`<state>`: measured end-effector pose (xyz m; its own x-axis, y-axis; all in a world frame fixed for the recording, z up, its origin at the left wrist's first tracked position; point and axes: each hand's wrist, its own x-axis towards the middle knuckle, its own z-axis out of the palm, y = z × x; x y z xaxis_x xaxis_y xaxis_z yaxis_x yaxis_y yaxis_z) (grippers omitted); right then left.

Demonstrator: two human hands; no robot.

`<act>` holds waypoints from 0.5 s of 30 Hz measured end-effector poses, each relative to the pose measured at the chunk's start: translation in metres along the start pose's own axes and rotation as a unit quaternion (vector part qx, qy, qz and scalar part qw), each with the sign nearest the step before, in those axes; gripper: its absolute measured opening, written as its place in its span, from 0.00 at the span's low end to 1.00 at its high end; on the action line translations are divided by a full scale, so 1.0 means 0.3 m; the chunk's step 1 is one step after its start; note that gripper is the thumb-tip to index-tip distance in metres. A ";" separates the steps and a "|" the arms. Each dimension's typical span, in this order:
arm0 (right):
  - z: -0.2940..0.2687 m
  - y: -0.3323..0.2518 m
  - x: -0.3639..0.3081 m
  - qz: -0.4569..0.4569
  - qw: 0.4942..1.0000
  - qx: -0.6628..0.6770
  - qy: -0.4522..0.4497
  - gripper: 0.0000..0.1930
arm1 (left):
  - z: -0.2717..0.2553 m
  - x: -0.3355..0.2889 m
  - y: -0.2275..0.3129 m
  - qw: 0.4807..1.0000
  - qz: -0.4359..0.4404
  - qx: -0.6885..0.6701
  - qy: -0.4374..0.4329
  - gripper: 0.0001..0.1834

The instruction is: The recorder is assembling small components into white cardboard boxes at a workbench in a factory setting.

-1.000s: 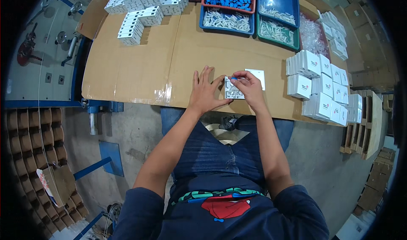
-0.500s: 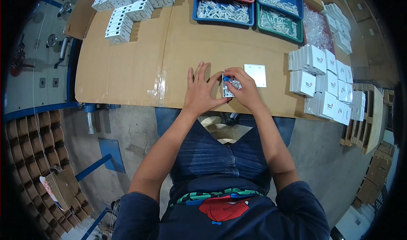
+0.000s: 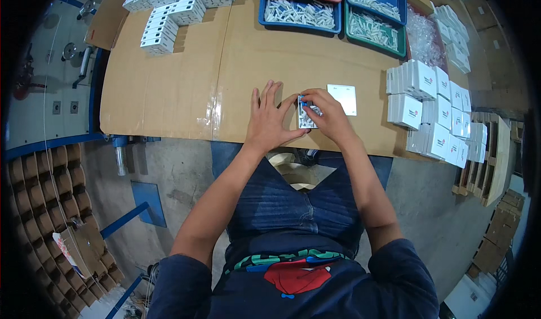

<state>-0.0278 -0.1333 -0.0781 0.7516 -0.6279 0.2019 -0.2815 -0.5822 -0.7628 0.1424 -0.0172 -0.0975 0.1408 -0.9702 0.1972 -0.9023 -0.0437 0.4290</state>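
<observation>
Far off to the left of the white housing, beyond it as the person sits, stand stacked white blocks, square-edged, smooth and plastic-looking, with small dark openings. The brown cardboard sheet under everything is flat and matt, with a shiny strip of tape down a seam left of the housing.

Just left of the housing is the left hand, spread wide, its forefinger near the far left corner and its thumb against the near one. The housing itself lies between the two hands, both of them at its edges, neither clearly nearer. Its visible left edge runs straight away from the person; the right side is covered, so its long axis cannot be told. It is shallow and white, with small fittings inside, and a small glossy blue piece sits at its far end.

Over the housing's right side comes the right hand, fingers drawn narrow by the blue piece; whether they pinch it, I cannot tell. Beyond the housing, a blue tray holds slim white pegs. Right of it lies a thin, smooth white plate, and farther right, stacked white covers with rounded corners.
</observation>
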 end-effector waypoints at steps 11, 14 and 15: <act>0.010 0.020 0.005 -0.023 0.999 -0.016 0.016 0.11 | -0.001 -0.001 0.001 1.000 -0.005 0.001 -0.004 0.48; -0.004 0.013 0.005 -0.045 0.997 -0.061 0.016 0.11 | 0.000 -0.002 0.001 1.000 -0.003 -0.002 -0.003 0.48; -0.008 0.010 0.004 -0.044 0.996 -0.078 0.012 0.11 | 0.000 -0.002 0.001 1.000 -0.003 -0.001 -0.003 0.48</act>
<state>-0.0292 -0.1370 -0.0787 0.7639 -0.5819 0.2789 -0.3060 -0.7072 -0.6374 0.1419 -0.0166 -0.0975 0.1439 -0.9713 0.1895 -0.9003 -0.0490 0.4326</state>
